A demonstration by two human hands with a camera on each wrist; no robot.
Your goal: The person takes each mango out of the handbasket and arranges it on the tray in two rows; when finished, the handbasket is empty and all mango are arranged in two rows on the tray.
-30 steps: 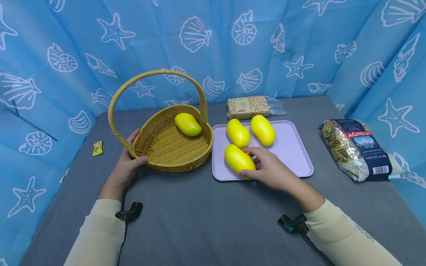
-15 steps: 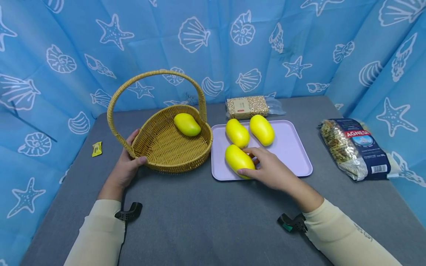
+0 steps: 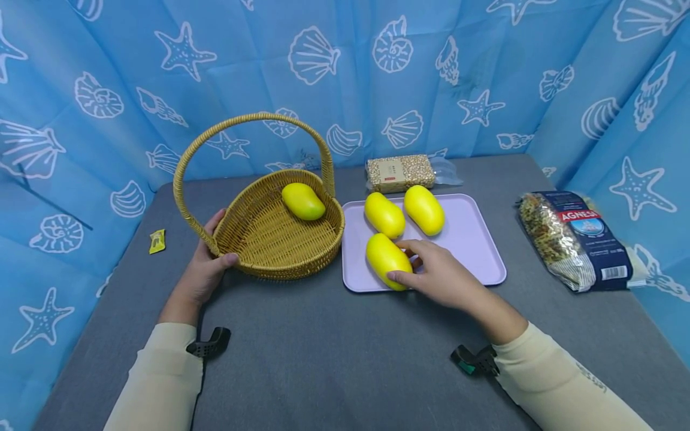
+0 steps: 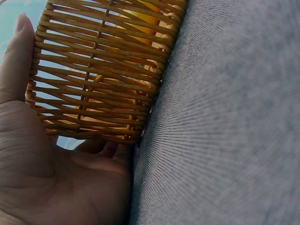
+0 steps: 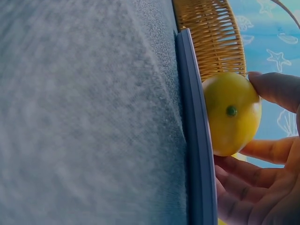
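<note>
Okay, I'm watching the person's right hand [image 3: 439,272] pinching the nearest yellow mango [image 3: 386,261] by the near edge of a lilac tray [image 3: 477,251], two more mangoes [image 3: 424,211] sitting behind. Left hand [image 3: 207,269]'s gripping a wicker basket [image 3: 264,239], where another mango [image 3: 303,202] is lying.

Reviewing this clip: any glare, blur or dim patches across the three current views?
Head view: mostly crisp, with bright glare on the pasta bag; left wrist view: basket weave clear, gray table surface softening toward the right edge; right wrist view: table blurred at left, mango clearer, lower right corner dim.
</note>
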